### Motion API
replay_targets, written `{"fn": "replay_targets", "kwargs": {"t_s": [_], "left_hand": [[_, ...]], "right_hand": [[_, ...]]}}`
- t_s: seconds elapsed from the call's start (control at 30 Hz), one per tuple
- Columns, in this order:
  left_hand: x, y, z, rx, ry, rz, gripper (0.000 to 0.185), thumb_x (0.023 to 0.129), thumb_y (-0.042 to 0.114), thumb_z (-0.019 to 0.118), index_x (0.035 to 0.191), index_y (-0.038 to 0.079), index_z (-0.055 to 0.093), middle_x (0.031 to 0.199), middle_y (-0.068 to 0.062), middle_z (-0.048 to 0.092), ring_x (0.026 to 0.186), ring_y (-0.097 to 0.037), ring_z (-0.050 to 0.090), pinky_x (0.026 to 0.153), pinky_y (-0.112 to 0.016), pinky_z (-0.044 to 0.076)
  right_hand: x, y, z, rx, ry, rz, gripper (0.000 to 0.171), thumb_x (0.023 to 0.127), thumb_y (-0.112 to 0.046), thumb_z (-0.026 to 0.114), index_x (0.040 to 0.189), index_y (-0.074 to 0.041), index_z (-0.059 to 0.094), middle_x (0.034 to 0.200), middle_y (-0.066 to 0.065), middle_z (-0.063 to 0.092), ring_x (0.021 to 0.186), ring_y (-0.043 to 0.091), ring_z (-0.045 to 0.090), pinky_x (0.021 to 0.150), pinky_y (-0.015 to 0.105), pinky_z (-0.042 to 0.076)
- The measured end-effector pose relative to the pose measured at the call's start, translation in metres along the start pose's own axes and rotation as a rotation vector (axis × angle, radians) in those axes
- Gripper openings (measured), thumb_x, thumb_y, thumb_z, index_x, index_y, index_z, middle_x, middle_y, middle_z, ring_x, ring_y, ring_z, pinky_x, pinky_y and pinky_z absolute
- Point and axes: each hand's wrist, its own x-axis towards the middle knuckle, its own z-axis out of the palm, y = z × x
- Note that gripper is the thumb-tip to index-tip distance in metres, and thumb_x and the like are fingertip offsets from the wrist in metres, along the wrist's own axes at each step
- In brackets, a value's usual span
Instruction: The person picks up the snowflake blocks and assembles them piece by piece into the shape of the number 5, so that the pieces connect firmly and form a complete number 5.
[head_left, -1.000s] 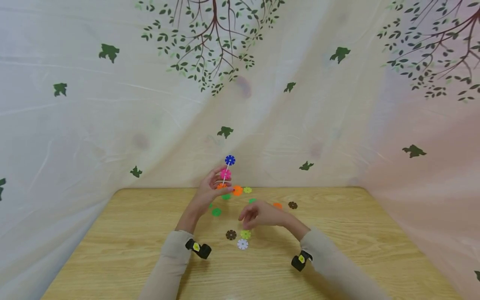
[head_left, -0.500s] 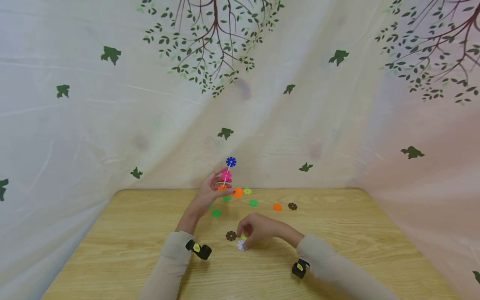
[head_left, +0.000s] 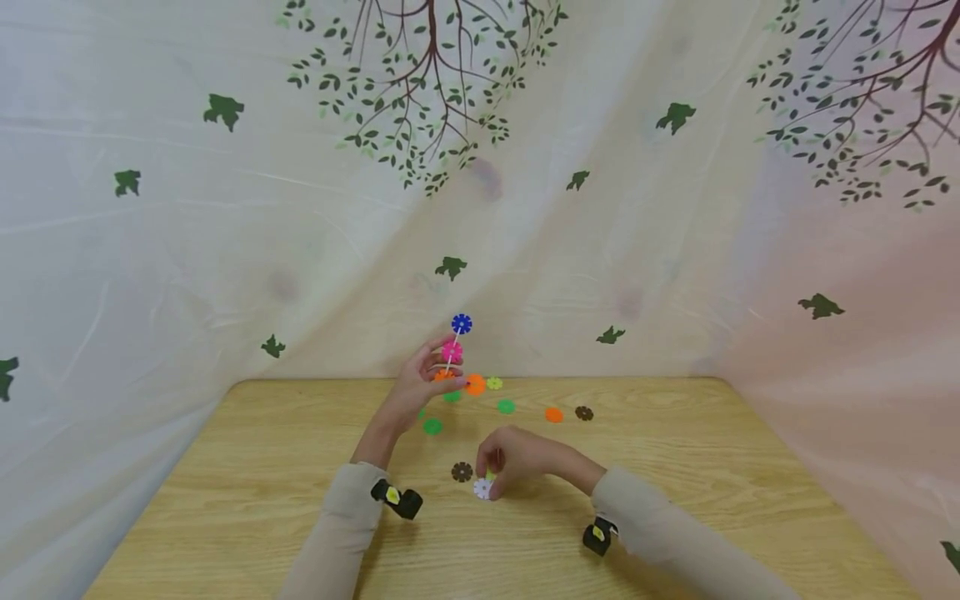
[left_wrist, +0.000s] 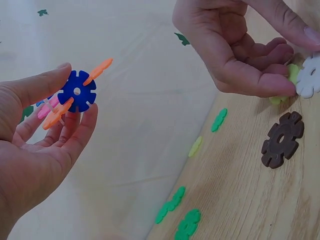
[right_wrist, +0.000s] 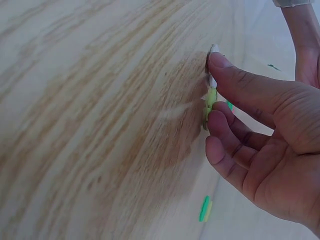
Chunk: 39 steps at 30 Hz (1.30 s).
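My left hand [head_left: 411,390] holds up a joined cluster of notched plastic snowflake discs above the back of the table. In it are a blue disc [left_wrist: 77,91], a pink disc [head_left: 452,352] and orange discs [head_left: 476,384]; a pale disc shows edge-on. The thumb touches the blue disc in the left wrist view. Low over the table, my right hand [head_left: 521,457] pinches a white snowflake disc [head_left: 483,488] between thumb and fingers. A yellow-green disc [left_wrist: 293,75] lies right behind the white one, partly covered by the fingers. Beside them lies a brown disc [head_left: 462,472].
Green discs [head_left: 432,426] lie on the wooden table [head_left: 300,467] near my left wrist. Farther back are a yellow-green disc [head_left: 494,383], a green disc [head_left: 506,407], an orange disc [head_left: 553,415] and another brown disc [head_left: 584,413]. A printed cloth [head_left: 360,250] hangs behind the table.
My right hand has come down toward me from above the yellow-green disc and taken the white disc's edge. The left hand keeps its hold on the cluster, almost still.
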Motion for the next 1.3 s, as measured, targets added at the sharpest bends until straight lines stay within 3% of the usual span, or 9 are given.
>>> {"fn": "replay_targets", "kwargs": {"t_s": [0.23, 0.5, 0.7, 0.97, 1.3], "left_hand": [[-0.0014, 0.0002, -0.0008, 0.014, 0.011, -0.006, 0.07, 0.081, 0.003, 0.071, 0.141, 0.022, 0.04, 0.124, -0.019, 0.051, 0.105, -0.026, 0.057, 0.083, -0.03, 0.054], [-0.002, -0.0011, -0.0018, 0.009, -0.002, -0.013, 0.07, 0.081, 0.004, 0.071, 0.141, 0.022, 0.039, 0.124, -0.018, 0.052, 0.114, -0.039, 0.052, 0.084, -0.028, 0.053], [-0.0021, 0.0002, -0.0024, 0.001, -0.008, -0.022, 0.071, 0.082, 0.0, 0.069, 0.143, 0.018, 0.036, 0.125, -0.018, 0.051, 0.106, -0.026, 0.057, 0.085, -0.029, 0.053], [-0.0012, 0.0004, -0.0024, 0.003, -0.012, -0.033, 0.07, 0.082, -0.003, 0.068, 0.142, 0.019, 0.038, 0.125, -0.018, 0.051, 0.11, -0.033, 0.054, 0.084, -0.029, 0.053], [-0.0016, -0.0003, -0.0012, 0.007, -0.003, 0.002, 0.072, 0.082, 0.003, 0.071, 0.144, 0.017, 0.035, 0.126, -0.02, 0.05, 0.116, -0.043, 0.048, 0.083, -0.028, 0.053]], "right_hand": [[-0.0005, -0.0007, 0.0028, 0.03, -0.014, -0.01, 0.017, 0.07, -0.009, 0.081, 0.081, -0.011, 0.068, 0.079, 0.002, 0.066, 0.068, 0.003, 0.053, 0.063, 0.018, 0.048], [-0.0014, 0.0008, 0.0047, 0.035, -0.002, -0.031, 0.025, 0.071, -0.01, 0.081, 0.092, -0.009, 0.068, 0.079, 0.011, 0.064, 0.062, 0.002, 0.05, 0.057, 0.017, 0.045], [0.0002, 0.0035, 0.0061, 0.029, -0.012, -0.024, 0.025, 0.07, -0.017, 0.083, 0.09, -0.013, 0.068, 0.077, 0.007, 0.063, 0.061, 0.0, 0.049, 0.056, 0.016, 0.044], [0.0007, 0.0005, 0.005, 0.054, -0.038, -0.033, 0.023, 0.07, -0.012, 0.082, 0.087, -0.009, 0.067, 0.078, 0.008, 0.064, 0.063, 0.001, 0.051, 0.057, 0.016, 0.045], [0.0025, 0.0005, 0.003, 0.061, -0.058, -0.081, 0.026, 0.07, -0.01, 0.082, 0.088, -0.009, 0.063, 0.08, 0.006, 0.061, 0.069, 0.004, 0.051, 0.06, 0.016, 0.046]]}}
